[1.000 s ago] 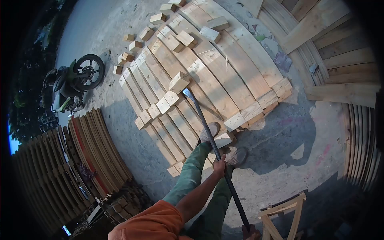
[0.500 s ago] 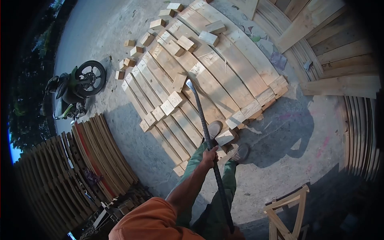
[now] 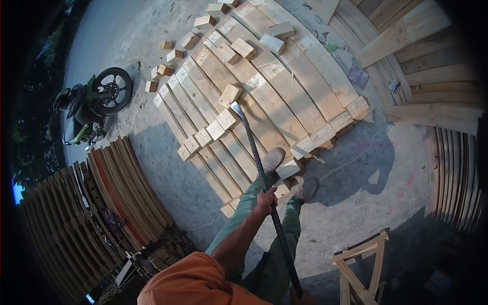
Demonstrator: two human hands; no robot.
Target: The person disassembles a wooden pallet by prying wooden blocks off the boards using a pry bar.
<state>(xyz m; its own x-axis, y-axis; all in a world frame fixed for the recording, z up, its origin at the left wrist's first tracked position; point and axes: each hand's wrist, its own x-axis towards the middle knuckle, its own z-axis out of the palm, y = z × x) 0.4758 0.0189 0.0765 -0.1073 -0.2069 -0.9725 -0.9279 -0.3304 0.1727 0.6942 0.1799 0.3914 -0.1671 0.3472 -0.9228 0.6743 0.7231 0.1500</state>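
Observation:
My left hand (image 3: pixel 265 201) is closed around the middle of a long ribbed steel pry bar (image 3: pixel 255 153). Its lower end runs into my right hand (image 3: pixel 303 297), dark and partly cut off by the bottom edge of the view, closed on the bar. The flattened, shiny tip reaches the lower right edge of a wooden block (image 3: pixel 230 95) on the slatted wooden pallet (image 3: pixel 274 114). Just below that tip, a row of wooden blocks (image 3: pixel 215 129) lies across the slats. My shoes stand at the pallet's near edge, one on it.
Loose blocks (image 3: pixel 204 21) lie along the pallet's far left side and on its slats. A motorcycle (image 3: pixel 96 104) is parked at left, above stacked curved boards (image 3: pixel 109 188). More wooden panels (image 3: pixel 437 73) lean at right, and a wooden frame (image 3: pixel 362 267) stands lower right.
The bar's tip has shifted down and left relative to the single block, from its right side to its lower right edge. The whole view has tilted slightly. Both hands keep their hold.

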